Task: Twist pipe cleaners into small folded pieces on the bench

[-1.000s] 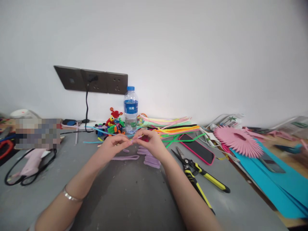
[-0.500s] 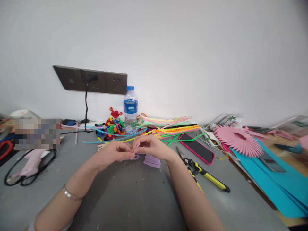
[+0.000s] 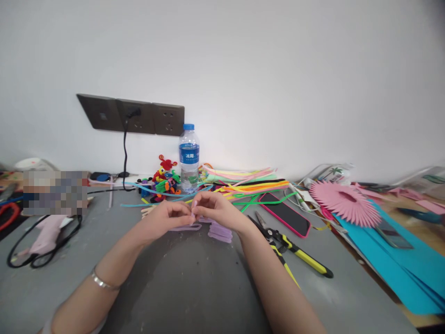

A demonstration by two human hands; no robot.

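Plain pale wall (image 3: 278, 83) rises behind a grey tabletop (image 3: 194, 287), where I see someone's two hands meeting near the middle. Both the left hand (image 3: 165, 220) and the right hand (image 3: 219, 211) have their fingertips pinched together on a small lilac pipe cleaner (image 3: 192, 216), mostly hidden by the fingers and held just above the surface. Beneath and beside them lie a long lilac loop (image 3: 186, 228) and, near the right wrist, a stack of folded lilac strips (image 3: 220, 233). Farther right rest yellow-and-black pliers (image 3: 309, 260), their jaws apart, and a phone in a pink case (image 3: 285, 214). Behind the hands, a water bottle (image 3: 189, 155) stands upright between colourful fuzzy figures (image 3: 167, 178) and a bundle of multicoloured pipe cleaners (image 3: 253, 185).
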